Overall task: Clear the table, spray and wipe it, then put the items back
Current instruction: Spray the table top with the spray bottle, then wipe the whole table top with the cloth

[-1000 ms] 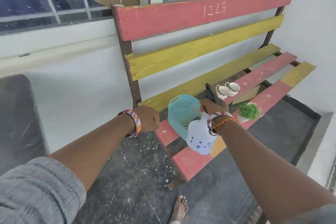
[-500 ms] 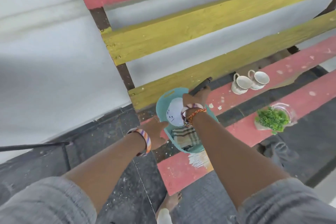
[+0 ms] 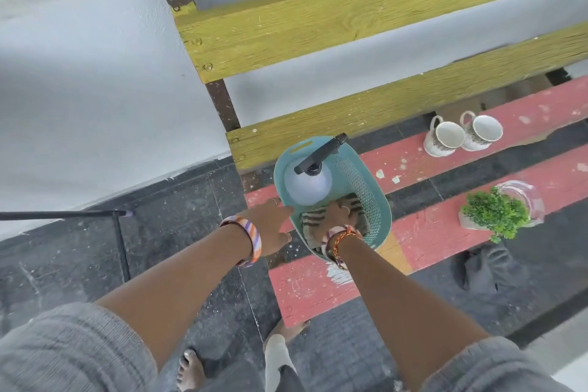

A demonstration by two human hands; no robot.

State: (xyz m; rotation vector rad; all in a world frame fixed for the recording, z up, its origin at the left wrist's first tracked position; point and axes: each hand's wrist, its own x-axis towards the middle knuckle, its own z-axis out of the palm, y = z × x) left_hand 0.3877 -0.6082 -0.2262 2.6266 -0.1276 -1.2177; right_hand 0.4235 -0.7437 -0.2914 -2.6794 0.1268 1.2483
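Note:
A teal plastic basket (image 3: 362, 178) stands on the left end of a slatted red and yellow bench (image 3: 318, 289). A white spray bottle (image 3: 307, 189) with a black trigger head stands upright inside it. Beside the bottle lies a folded striped cloth (image 3: 358, 204). My right hand (image 3: 335, 218) is down in the basket, resting on the cloth; whether it grips the cloth I cannot tell. My left hand (image 3: 270, 226) touches the basket's outer left wall, fingers spread. Two white cups (image 3: 463, 135) and a small green plant in a glass pot (image 3: 496, 213) stand further right on the bench.
The bench back's yellow slats (image 3: 366, 16) rise just behind the basket. A thin black rod (image 3: 63, 215) crosses the dark floor at the left. A dark crumpled cloth (image 3: 483, 270) lies on the floor under the bench's front edge. My bare feet (image 3: 191, 369) stand near the bench's corner.
The spray bottle went from my right hand into the basket and stands free. My right hand moved down onto the cloth. My left hand opened against the basket's side. The camera tilted down.

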